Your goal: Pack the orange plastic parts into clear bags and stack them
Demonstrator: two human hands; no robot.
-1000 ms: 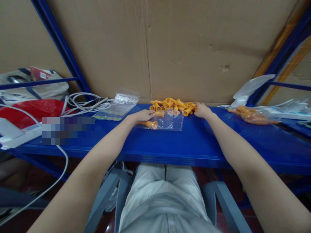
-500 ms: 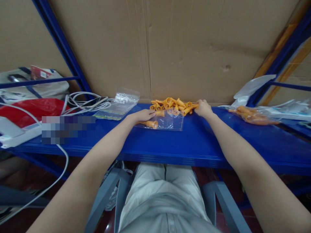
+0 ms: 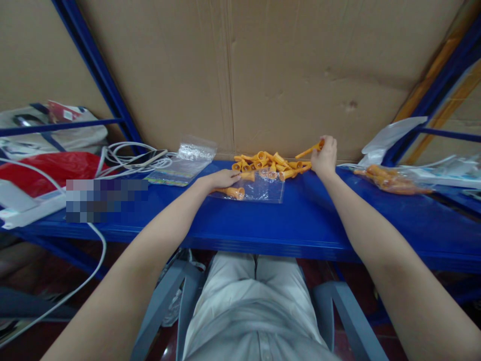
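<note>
My left hand (image 3: 224, 178) is closed at the left end of a clear plastic bag (image 3: 268, 193) lying flat on the blue table. One orange trumpet-shaped plastic piece (image 3: 247, 176) sticks out by its fingertips, and another lies below the hand, seemingly under the film. Behind the bag is a loose pile of the same orange pieces (image 3: 259, 161), wide mouths pointing various ways. Just right of the pile, my right hand (image 3: 326, 156) is raised, pinching one orange trumpet-shaped piece (image 3: 310, 150) near its wide end, the thin stem pointing left.
Against the cardboard wall (image 3: 281, 75) stands the blue table (image 3: 270, 230). Flat clear packaging (image 3: 176, 173), white cables (image 3: 128, 155) and a red bag (image 3: 56, 173) lie left. To the right is a clear bag of orange pieces (image 3: 391, 180). Blue uprights (image 3: 95, 65) frame the sides.
My right hand has lifted up and right from the pile's right edge, with an orange piece now held in the air. My left hand and the bag have hardly moved.
</note>
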